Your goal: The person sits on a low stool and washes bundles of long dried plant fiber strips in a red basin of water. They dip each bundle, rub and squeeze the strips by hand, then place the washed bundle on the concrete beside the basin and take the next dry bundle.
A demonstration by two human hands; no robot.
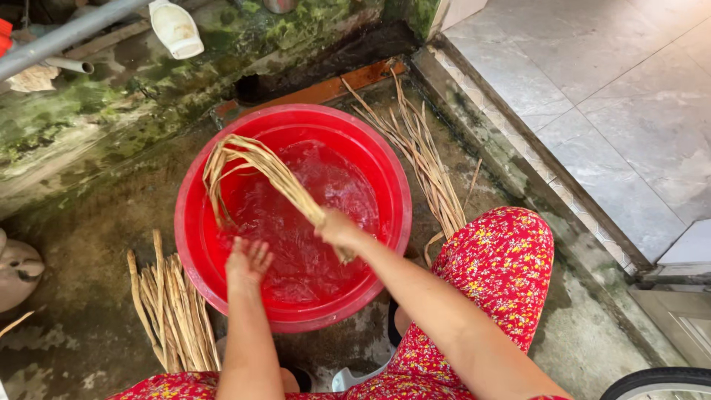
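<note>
Fibres (259, 167) gripped in right-hand fingers (333, 226) over basin (385, 178)

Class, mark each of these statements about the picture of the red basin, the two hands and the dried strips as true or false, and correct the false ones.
1. The right hand grips a bundle of dried strips over the red basin. True.
2. The basin is dry inside. False: it holds water.
3. The left hand is open, fingers spread, above the water. True.
4. A pile of dried strips lies on a table. False: it lies on the concrete floor, left of the basin.
5. More strips lie on the floor to the basin's right. True.
</note>
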